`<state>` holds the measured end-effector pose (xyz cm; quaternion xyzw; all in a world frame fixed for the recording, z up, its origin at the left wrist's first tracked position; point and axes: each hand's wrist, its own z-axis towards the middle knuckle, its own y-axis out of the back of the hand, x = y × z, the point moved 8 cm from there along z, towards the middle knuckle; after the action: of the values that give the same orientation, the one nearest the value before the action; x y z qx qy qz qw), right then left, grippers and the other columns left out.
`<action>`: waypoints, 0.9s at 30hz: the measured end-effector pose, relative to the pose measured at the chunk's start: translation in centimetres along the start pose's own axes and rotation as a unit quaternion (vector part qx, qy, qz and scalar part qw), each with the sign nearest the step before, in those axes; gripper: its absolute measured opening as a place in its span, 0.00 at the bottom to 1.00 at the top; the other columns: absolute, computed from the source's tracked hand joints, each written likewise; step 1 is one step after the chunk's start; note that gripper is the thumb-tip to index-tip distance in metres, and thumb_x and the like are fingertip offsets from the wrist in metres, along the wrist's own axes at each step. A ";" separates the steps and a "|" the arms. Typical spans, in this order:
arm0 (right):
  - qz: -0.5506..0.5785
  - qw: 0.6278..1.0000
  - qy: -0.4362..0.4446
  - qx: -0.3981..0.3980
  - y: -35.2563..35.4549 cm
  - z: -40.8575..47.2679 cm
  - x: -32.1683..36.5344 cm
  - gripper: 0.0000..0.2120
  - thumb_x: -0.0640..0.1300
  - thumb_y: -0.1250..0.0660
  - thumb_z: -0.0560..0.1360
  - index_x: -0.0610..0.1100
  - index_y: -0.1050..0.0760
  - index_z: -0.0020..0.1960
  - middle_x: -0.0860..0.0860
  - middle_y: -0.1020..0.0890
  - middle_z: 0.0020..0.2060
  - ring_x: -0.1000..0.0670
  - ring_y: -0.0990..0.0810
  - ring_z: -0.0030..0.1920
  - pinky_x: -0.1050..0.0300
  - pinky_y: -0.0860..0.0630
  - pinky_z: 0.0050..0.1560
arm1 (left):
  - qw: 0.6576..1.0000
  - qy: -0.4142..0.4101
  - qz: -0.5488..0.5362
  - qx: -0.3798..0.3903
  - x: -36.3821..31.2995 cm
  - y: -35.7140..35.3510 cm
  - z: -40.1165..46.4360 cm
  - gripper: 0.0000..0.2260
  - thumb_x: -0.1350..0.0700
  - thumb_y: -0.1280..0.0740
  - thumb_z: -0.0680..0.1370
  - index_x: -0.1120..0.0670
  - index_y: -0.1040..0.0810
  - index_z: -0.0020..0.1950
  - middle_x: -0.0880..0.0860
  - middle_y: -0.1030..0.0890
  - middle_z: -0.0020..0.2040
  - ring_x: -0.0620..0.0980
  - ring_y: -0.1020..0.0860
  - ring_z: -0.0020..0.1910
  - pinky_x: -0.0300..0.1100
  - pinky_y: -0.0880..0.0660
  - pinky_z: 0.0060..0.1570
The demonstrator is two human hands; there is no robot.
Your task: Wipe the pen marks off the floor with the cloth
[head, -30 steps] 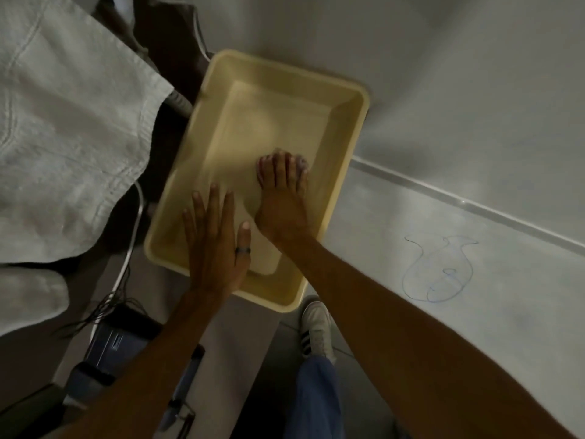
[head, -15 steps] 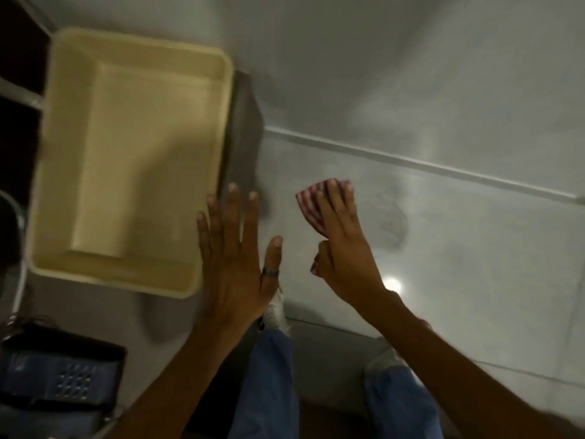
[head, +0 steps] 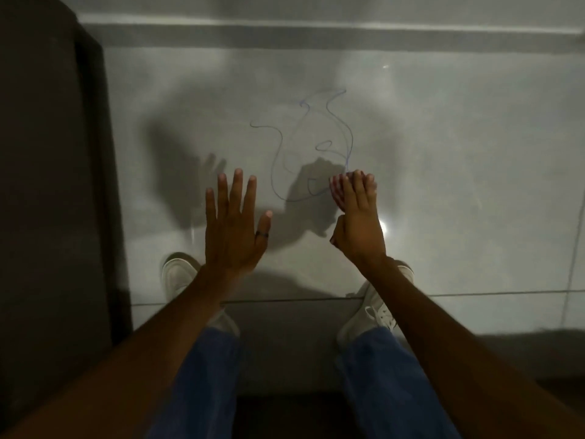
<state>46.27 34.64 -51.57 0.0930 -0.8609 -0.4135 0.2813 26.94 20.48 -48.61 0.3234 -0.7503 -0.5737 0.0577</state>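
Observation:
Blue pen marks [head: 311,144] loop across the glossy grey floor tile [head: 443,160] ahead of my feet. My right hand [head: 359,223] is shut on a small red-and-white striped cloth [head: 337,188], bunched under the fingers, held just above the lower right end of the scribble. Whether the cloth touches the floor I cannot tell. My left hand [head: 234,226] hovers flat to the left of the marks, fingers spread, a dark ring on the thumb, holding nothing.
A dark piece of furniture [head: 53,185] fills the left side. A pale skirting strip [head: 316,28] runs along the far wall. My white shoes [head: 177,274] and blue trousers [head: 202,375] are below, on a tile joint [head: 474,294].
The view swung from the yellow tub to the floor. My right hand lifted the striped cloth out of the tub and carried it over to the pen marks; the left hand followed, open.

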 end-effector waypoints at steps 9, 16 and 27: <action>-0.047 0.998 -0.014 -0.049 -8.1 4.7 -4.8 0.36 0.59 0.50 0.87 0.41 0.58 0.87 0.40 0.56 0.87 0.39 0.60 0.88 0.39 0.61 0.88 | 0.998 0.021 0.033 -0.040 6.0 -9.0 6.3 0.31 0.45 0.46 0.88 0.57 0.44 0.88 0.62 0.46 0.89 0.67 0.50 0.88 0.68 0.52 0.86; -0.110 0.983 -0.007 -0.148 -6.6 9.3 -4.8 0.35 0.60 0.54 0.87 0.43 0.54 0.87 0.41 0.51 0.87 0.40 0.55 0.88 0.40 0.56 0.88 | 0.994 0.042 0.034 -0.090 7.6 -11.1 9.1 0.30 0.44 0.48 0.88 0.52 0.46 0.89 0.59 0.48 0.90 0.66 0.52 0.88 0.67 0.55 0.86; -0.129 0.976 0.016 -0.177 0.0 18.9 -3.6 0.33 0.59 0.55 0.87 0.45 0.54 0.87 0.43 0.51 0.88 0.41 0.56 0.88 0.39 0.55 0.88 | 0.982 0.020 0.048 -0.182 7.5 -10.9 8.7 0.30 0.43 0.46 0.87 0.51 0.40 0.88 0.58 0.42 0.89 0.64 0.45 0.88 0.66 0.49 0.86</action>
<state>38.62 48.53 -62.43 0.1581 -0.7502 -0.5909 0.2512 21.62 22.05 -63.42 0.2823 -0.6468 -0.6905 0.1586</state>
